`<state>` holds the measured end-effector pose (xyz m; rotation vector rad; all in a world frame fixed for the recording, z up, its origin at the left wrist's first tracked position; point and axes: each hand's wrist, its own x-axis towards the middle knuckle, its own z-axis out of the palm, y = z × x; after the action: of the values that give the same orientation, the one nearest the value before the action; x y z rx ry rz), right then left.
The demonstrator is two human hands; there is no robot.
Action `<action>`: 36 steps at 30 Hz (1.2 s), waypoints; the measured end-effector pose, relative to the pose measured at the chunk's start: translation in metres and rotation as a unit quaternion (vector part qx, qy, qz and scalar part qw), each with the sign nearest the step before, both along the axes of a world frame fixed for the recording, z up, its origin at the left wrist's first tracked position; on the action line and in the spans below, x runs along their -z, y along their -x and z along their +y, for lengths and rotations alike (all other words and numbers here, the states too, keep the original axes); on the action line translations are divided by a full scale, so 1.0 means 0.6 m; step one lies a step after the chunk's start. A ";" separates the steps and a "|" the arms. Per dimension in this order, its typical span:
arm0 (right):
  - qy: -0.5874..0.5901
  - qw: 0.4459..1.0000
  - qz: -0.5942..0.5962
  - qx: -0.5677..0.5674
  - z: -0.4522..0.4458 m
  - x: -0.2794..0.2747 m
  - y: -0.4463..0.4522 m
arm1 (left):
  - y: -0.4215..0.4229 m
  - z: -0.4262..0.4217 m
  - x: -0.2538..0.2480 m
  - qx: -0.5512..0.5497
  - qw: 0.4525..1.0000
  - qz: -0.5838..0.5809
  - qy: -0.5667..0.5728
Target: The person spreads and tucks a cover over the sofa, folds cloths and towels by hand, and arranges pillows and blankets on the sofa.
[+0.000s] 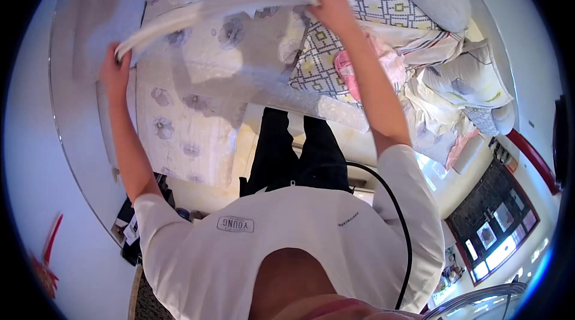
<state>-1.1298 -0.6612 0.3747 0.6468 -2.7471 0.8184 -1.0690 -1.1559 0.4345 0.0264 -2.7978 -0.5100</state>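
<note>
White cloth [209, 7] bows in a blurred arc above the flower-patterned sofa [200, 83], an end in each hand! Left hand [114, 74] has its fingers closed round one end; right hand [333, 8], farther forward, has its fingers closed on the other, while pink cloth [390, 64] lies partly behind the right forearm, on the patterned cushion [314, 62].
</note>
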 end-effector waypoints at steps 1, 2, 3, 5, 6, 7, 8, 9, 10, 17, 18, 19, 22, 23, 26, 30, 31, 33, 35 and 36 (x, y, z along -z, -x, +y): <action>-0.023 0.999 -0.036 0.006 -0.037 0.023 -0.003 | -0.015 -0.037 0.022 -0.020 0.998 -0.049 0.020; -0.044 0.996 -0.072 0.012 -0.068 0.047 -0.007 | -0.028 -0.059 0.048 -0.038 0.994 -0.098 0.041; -0.034 0.997 -0.066 -0.006 -0.096 0.075 -0.014 | -0.046 -0.058 0.065 -0.055 0.988 -0.129 0.063; -0.021 0.997 -0.065 -0.026 -0.114 0.138 -0.032 | -0.072 -0.086 0.147 -0.025 0.984 -0.149 0.099; -0.017 0.993 -0.113 -0.018 -0.126 0.172 -0.041 | -0.092 -0.120 0.204 0.015 0.984 -0.136 0.113; -0.011 0.987 -0.163 -0.012 -0.145 0.206 -0.051 | -0.107 -0.121 0.232 0.022 0.979 -0.169 0.113; -0.004 0.986 -0.166 -0.021 -0.153 0.232 -0.061 | -0.116 -0.112 0.254 0.028 0.972 -0.202 0.112; -0.023 0.984 -0.174 -0.014 -0.149 0.256 -0.072 | -0.124 -0.099 0.276 0.021 0.967 -0.233 0.100; -0.044 0.982 -0.182 -0.005 -0.142 0.278 -0.086 | -0.133 -0.089 0.299 0.016 0.961 -0.264 0.086; -0.060 0.959 -0.268 -0.063 -0.081 0.324 -0.160 | -0.167 -0.058 0.362 -0.012 0.943 -0.332 0.023; -0.066 0.962 -0.259 -0.061 -0.079 0.325 -0.157 | -0.164 -0.053 0.348 -0.026 0.951 -0.309 0.006; -0.049 0.967 -0.244 -0.049 -0.084 0.301 -0.148 | -0.154 -0.053 0.330 -0.041 0.952 -0.303 0.001; -0.010 0.978 -0.206 -0.043 -0.110 0.237 -0.101 | -0.117 -0.061 0.256 -0.066 0.966 -0.249 0.000; 0.009 0.981 -0.190 -0.035 -0.123 0.220 -0.086 | -0.105 -0.064 0.233 -0.080 0.971 -0.227 0.008; 0.006 0.983 -0.184 -0.028 -0.159 0.156 -0.056 | -0.086 -0.090 0.199 -0.104 0.975 -0.195 -0.001; -0.019 0.981 -0.183 -0.054 -0.170 0.166 -0.070 | -0.105 -0.096 0.207 -0.084 0.964 -0.254 0.001; -0.022 0.981 -0.186 -0.051 -0.166 0.184 -0.083 | -0.125 -0.100 0.232 -0.039 0.961 -0.275 0.009; -0.045 0.973 -0.216 -0.062 -0.157 0.242 -0.111 | -0.168 -0.115 0.297 0.026 0.949 -0.315 -0.003; -0.045 0.975 -0.212 -0.053 -0.134 0.314 -0.125 | -0.200 -0.138 0.345 -0.001 0.949 -0.313 -0.026; -0.039 0.977 -0.203 -0.044 -0.127 0.334 -0.128 | -0.212 -0.141 0.360 -0.030 0.950 -0.308 -0.043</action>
<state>-1.0531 -0.7371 0.1740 0.6875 -3.1495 0.9577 -0.9418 -1.2406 0.2185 0.3460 -3.3600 -0.7084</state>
